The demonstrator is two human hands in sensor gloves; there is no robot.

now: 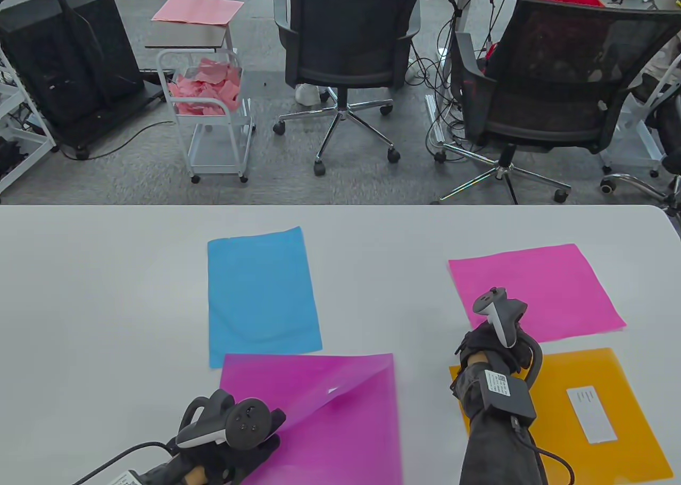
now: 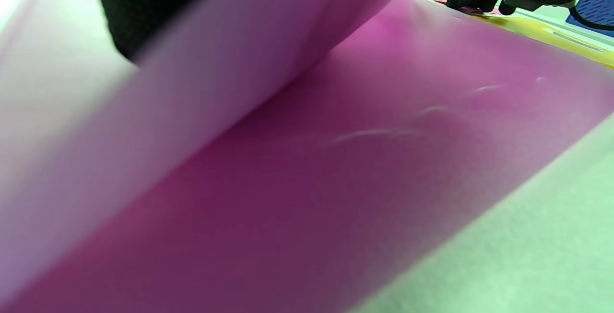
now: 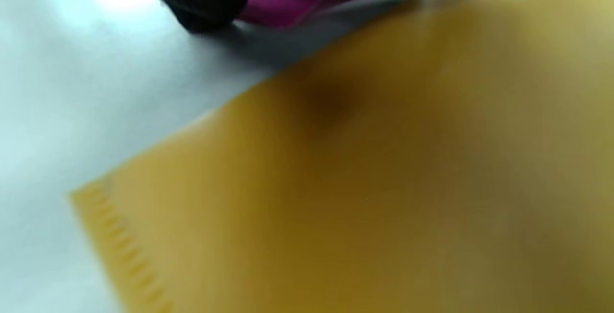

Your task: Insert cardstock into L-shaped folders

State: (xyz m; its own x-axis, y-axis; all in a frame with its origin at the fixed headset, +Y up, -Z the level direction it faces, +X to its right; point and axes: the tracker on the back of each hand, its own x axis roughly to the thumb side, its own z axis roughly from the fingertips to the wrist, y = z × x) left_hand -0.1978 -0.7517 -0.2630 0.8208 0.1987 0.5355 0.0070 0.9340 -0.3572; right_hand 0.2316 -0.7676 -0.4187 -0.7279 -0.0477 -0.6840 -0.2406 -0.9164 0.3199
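magenta folder lay translucent at near table edge, top sheet peeled up from left, creased diagonally. left hand held raised sheet. right hand rested fingertips on near corner of pink cardstock; grip unclear. counted: two folders, magenta and orange folder; two cardstock sheets, pink and blue cardstock.

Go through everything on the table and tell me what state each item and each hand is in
Magenta folder: top flap lifted open.
Left hand: holds that flap up.
Pink cardstock: flat on table.
Right hand: fingers at the cardstock's near edge.
Orange folder: flat, closed.
Blue sheet: flat, untouched.
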